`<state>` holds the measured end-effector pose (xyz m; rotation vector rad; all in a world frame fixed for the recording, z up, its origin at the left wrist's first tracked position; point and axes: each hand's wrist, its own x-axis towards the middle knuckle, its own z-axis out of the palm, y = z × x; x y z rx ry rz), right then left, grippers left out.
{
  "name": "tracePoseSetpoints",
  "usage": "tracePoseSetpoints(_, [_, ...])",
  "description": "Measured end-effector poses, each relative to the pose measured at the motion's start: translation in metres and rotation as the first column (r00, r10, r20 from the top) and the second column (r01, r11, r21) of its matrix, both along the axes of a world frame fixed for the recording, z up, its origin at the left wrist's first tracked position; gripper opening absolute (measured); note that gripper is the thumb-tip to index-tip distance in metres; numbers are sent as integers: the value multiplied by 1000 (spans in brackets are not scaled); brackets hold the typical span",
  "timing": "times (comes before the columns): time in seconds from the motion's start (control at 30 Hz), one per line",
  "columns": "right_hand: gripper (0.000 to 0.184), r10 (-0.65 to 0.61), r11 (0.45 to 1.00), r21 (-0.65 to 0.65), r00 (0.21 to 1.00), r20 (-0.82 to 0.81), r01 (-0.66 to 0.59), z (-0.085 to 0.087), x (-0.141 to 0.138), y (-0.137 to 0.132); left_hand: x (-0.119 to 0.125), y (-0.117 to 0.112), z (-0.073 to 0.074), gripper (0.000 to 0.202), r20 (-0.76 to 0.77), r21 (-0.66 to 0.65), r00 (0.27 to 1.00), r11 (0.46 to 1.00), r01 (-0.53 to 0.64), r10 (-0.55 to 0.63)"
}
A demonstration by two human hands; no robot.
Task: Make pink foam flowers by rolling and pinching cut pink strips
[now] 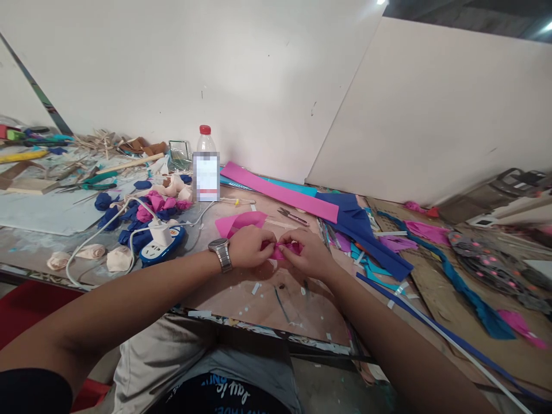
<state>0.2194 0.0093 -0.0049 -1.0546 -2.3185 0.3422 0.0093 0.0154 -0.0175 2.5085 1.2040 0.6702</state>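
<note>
Both hands meet over the near middle of the worktable [241,302]. Pinched in the fingertips of my left hand [249,246], which has a metal watch [221,255] at its wrist, is a small gathered piece of pink crepe paper [290,249]. My right hand [309,253] grips the same piece from the other side, and fingers cover part of it. Just behind my left hand lies a curved pink strip [240,223]; whether it joins the held piece is hidden. Small thread snips [294,217] rest beyond my right hand.
Left stand a power strip [163,246] with white cables and several rolled paper flowers [157,206]. A red-capped bottle [206,138] stands behind a blurred upright screen [207,176]. Pink [280,192] and dark blue strips [371,236] lie behind and right. Cardboard [448,287] lies far right.
</note>
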Motion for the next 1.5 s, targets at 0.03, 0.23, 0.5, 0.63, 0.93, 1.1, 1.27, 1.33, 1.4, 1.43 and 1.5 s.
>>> tracePoseSetpoints(0.03, [9, -8, 1000, 20, 1000, 9, 8, -1, 0, 0, 0, 0, 0, 27, 7, -7, 1000, 1000, 3, -3])
tracePoseSetpoints(0.23, [8, -9, 999, 43, 1000, 4, 8, -2, 0, 1, -1, 0, 0, 24, 41, -45, 999, 999, 25, -23])
tracePoseSetpoints(0.5, [8, 23, 992, 124, 999, -37, -18, -4, 0, 1, 0, 2, -1, 23, 68, -77, 998, 997, 0, 5])
tracePoseSetpoints(0.63, [7, 43, 991, 131, 999, -30, -39, -6, 1, 3, -1, 2, -1, 22, 96, -85, 995, 996, 11, -2])
tracePoseSetpoints(0.93, [10, 87, 974, 212, 996, -8, -83, -5, 0, 2, 1, 2, 3, 21, 165, -153, 986, 987, 39, -13])
tracePoseSetpoints(1.1, [13, 74, 967, 243, 997, 4, -73, -4, 1, 3, 0, 2, 3, 21, 144, -147, 990, 989, 17, 5])
tracePoseSetpoints(1.27, [14, 30, 968, 250, 999, -12, -26, -4, 4, 4, -1, 4, 1, 24, 58, -58, 997, 997, -48, 51])
tracePoseSetpoints(1.33, [12, 19, 973, 229, 1000, -25, -13, -4, 4, 4, -1, 4, 0, 25, 17, -25, 996, 996, -86, 86])
tracePoseSetpoints(1.4, [10, 16, 977, 211, 999, -34, -8, -5, 4, 4, -1, 3, -1, 25, -15, -1, 996, 996, -94, 94])
tracePoseSetpoints(1.43, [9, 19, 979, 204, 999, -36, -11, -5, 4, 4, -1, 3, -1, 25, -27, 14, 996, 997, -82, 82])
tracePoseSetpoints(1.5, [9, 28, 981, 191, 999, -41, -20, -5, 4, 5, -1, 3, -2, 27, -55, 51, 998, 998, -33, 36])
